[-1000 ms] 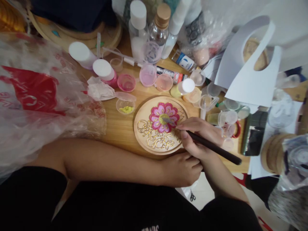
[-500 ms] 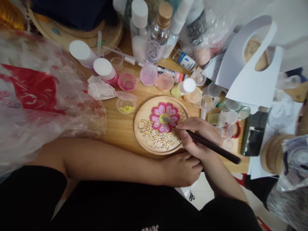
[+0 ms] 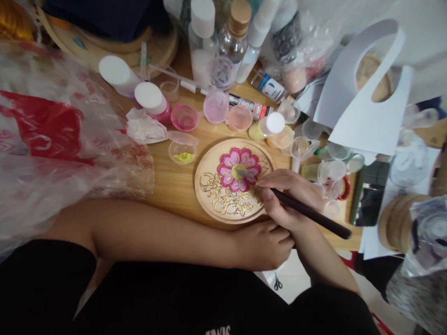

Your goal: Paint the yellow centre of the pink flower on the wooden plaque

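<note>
My right hand [image 3: 289, 195] pinches the dark handle of a palette knife [image 3: 310, 214]. Its grey blade tip meets the yellow centre of a painted pink flower [image 3: 239, 184] on a round wooden plate [image 3: 200, 200]. Raised gold outlines of further flowers cover the plate's lower part, unpainted. Curled closed, my left hand [image 3: 263, 246] lies at the plate's near edge against my right wrist; whatever is inside its fingers is hidden. Left of the plate, a small clear cup [image 3: 183, 153] with its lid open holds yellow paste.
Behind the plate stand a pink paint cup [image 3: 185, 117], a lilac cup [image 3: 215, 107], a peach cup [image 3: 240, 118] and a white-capped yellow bottle [image 3: 267, 126]. Crumpled tissue [image 3: 145, 126] and a plastic bag [image 3: 70, 158] lie left. Rightward are clear cups, a phone-like dark slab [image 3: 370, 195] and white card [image 3: 366, 121].
Almost nothing differs. The knife handle's end has dipped very slightly to the right, while the blade tip stays on the yellow centre.
</note>
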Demonstrator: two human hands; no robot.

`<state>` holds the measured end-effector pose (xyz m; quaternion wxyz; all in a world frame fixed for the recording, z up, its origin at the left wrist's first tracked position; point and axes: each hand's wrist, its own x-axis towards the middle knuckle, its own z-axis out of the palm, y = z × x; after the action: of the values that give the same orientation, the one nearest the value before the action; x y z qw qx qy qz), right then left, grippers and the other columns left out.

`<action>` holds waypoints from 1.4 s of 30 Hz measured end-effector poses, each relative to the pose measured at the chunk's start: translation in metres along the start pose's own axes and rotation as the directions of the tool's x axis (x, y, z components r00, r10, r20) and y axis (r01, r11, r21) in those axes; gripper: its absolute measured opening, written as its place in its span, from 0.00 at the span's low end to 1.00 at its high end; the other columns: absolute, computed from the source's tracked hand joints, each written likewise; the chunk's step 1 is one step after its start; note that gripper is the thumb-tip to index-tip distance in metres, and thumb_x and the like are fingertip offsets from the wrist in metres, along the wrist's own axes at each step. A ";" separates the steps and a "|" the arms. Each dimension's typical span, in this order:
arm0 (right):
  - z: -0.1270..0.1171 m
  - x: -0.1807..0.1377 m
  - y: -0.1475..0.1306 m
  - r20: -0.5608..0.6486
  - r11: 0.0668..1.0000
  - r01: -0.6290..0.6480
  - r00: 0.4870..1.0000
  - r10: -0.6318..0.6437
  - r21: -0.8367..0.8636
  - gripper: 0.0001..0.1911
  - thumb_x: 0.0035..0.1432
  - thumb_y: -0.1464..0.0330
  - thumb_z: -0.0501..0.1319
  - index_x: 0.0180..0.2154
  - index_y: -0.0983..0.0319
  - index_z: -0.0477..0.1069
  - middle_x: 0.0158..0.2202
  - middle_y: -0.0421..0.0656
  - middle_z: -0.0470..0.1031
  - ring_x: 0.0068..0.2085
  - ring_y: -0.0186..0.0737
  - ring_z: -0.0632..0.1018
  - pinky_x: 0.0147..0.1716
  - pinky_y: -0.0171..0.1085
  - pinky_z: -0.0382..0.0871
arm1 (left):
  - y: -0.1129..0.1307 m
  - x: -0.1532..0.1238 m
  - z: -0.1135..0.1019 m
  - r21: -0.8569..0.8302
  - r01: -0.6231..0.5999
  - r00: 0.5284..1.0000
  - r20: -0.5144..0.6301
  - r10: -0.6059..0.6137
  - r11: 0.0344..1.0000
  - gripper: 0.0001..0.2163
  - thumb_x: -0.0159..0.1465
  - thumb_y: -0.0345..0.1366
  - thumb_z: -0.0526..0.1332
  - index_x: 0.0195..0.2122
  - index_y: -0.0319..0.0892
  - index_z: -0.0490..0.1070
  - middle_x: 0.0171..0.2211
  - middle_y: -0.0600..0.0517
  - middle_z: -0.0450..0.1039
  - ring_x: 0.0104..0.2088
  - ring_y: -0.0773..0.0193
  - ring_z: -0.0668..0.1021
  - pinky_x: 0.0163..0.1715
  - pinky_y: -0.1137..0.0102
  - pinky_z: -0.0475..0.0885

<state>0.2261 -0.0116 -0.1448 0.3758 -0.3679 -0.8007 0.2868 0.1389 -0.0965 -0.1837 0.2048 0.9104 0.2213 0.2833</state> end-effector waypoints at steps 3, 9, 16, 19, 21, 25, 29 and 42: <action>0.000 0.002 -0.001 0.001 1.000 0.011 1.000 -0.011 0.004 0.07 0.53 0.76 0.61 0.33 0.59 0.73 0.25 0.39 0.77 0.27 0.34 0.80 0.27 0.33 0.77 | 0.000 0.000 0.000 0.005 0.001 0.999 -0.035 -0.001 1.000 0.10 0.66 0.28 0.54 0.30 0.38 0.73 0.32 0.48 0.75 0.37 0.60 0.76 0.38 0.64 0.65; 0.001 0.001 0.000 -0.016 1.000 -0.003 1.000 0.003 0.019 0.07 0.52 0.77 0.61 0.33 0.61 0.74 0.26 0.40 0.77 0.28 0.34 0.80 0.29 0.32 0.76 | 0.000 0.000 0.000 0.014 0.009 0.999 -0.050 -0.009 1.000 0.11 0.66 0.28 0.54 0.30 0.38 0.73 0.31 0.48 0.75 0.37 0.60 0.75 0.39 0.64 0.64; 0.001 -0.001 0.000 -0.023 1.000 -0.019 1.000 0.020 0.023 0.07 0.53 0.76 0.61 0.33 0.60 0.74 0.26 0.39 0.78 0.29 0.35 0.80 0.29 0.34 0.76 | 0.000 0.000 -0.001 -0.002 -0.005 1.000 -0.014 0.005 1.000 0.10 0.66 0.28 0.54 0.30 0.38 0.73 0.31 0.48 0.74 0.37 0.61 0.75 0.39 0.64 0.64; 0.001 0.000 0.000 -0.009 1.000 -0.007 1.000 0.007 0.019 0.08 0.52 0.77 0.61 0.33 0.60 0.74 0.26 0.39 0.78 0.28 0.35 0.79 0.28 0.34 0.76 | 0.000 0.000 -0.001 -0.005 0.000 1.000 -0.031 0.000 1.000 0.10 0.66 0.28 0.54 0.29 0.38 0.72 0.31 0.48 0.74 0.36 0.61 0.75 0.38 0.64 0.64; 0.001 0.000 0.001 -0.011 1.000 -0.017 1.000 0.017 0.012 0.08 0.52 0.77 0.61 0.33 0.60 0.74 0.26 0.40 0.78 0.29 0.35 0.80 0.30 0.34 0.77 | 0.000 0.000 -0.001 0.001 -0.002 1.000 -0.027 0.002 1.000 0.10 0.66 0.28 0.54 0.29 0.38 0.72 0.31 0.48 0.75 0.37 0.60 0.75 0.38 0.64 0.64; 0.001 -0.002 0.001 -0.012 1.000 -0.012 1.000 0.012 0.007 0.07 0.52 0.77 0.62 0.33 0.60 0.74 0.27 0.40 0.78 0.29 0.35 0.80 0.30 0.33 0.77 | 0.000 0.000 0.000 0.005 0.006 0.999 -0.040 -0.006 1.000 0.10 0.66 0.29 0.55 0.29 0.38 0.73 0.31 0.48 0.75 0.37 0.60 0.76 0.40 0.64 0.64; 0.000 -0.002 0.001 -0.016 0.999 -0.032 0.999 0.032 -0.007 0.08 0.53 0.77 0.61 0.34 0.60 0.73 0.27 0.40 0.78 0.29 0.36 0.80 0.30 0.35 0.77 | 0.000 0.000 0.000 0.003 0.001 1.000 -0.031 0.000 1.000 0.10 0.66 0.29 0.54 0.30 0.38 0.73 0.32 0.48 0.76 0.37 0.60 0.76 0.41 0.63 0.65; 0.000 -0.002 0.001 -0.069 0.998 -0.038 0.997 0.035 -0.048 0.07 0.53 0.76 0.61 0.33 0.58 0.73 0.25 0.38 0.78 0.28 0.35 0.80 0.28 0.34 0.76 | -0.001 0.001 -0.002 -0.002 -0.007 1.000 0.002 0.007 1.000 0.11 0.67 0.28 0.54 0.30 0.38 0.73 0.32 0.47 0.75 0.37 0.60 0.76 0.40 0.64 0.65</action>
<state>0.2274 -0.0123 -0.1459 0.3885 -0.4013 -0.7873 0.2610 0.1381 -0.0944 -0.1821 0.2048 0.9112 0.2178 0.2833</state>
